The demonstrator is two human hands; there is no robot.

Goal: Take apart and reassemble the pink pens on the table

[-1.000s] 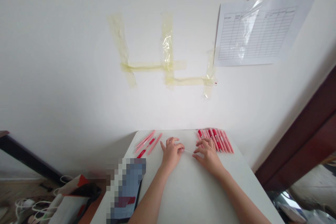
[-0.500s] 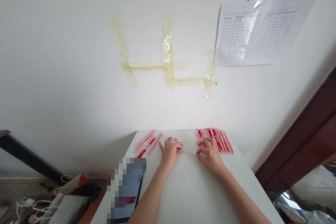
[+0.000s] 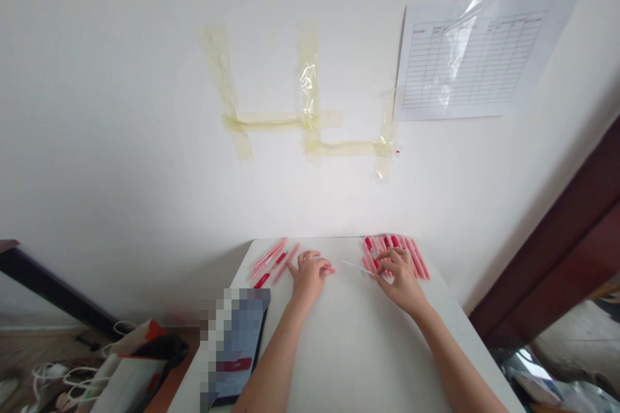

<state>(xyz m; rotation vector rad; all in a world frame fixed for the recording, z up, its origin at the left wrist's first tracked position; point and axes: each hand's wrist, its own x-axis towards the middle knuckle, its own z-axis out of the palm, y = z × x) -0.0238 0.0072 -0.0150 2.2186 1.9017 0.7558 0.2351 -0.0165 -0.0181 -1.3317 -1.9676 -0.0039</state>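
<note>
A thin white refill [image 3: 356,266] runs into your right hand [image 3: 402,282], fingers pinching its end, over the rows of red-and-pink pens [image 3: 398,251] at the table's [image 3: 358,348] far right edge. Your left hand [image 3: 307,279] is loosely curled, with a pink sliver at the fingertips; grip can't be told. More pens [image 3: 271,264] lie toward the far left corner, a pixelated object [image 3: 235,342] along the left edge.

Two hands [image 3: 309,281] [image 3: 402,282], one table [image 3: 358,342], one gridded paper sheet [image 3: 472,55]
</note>
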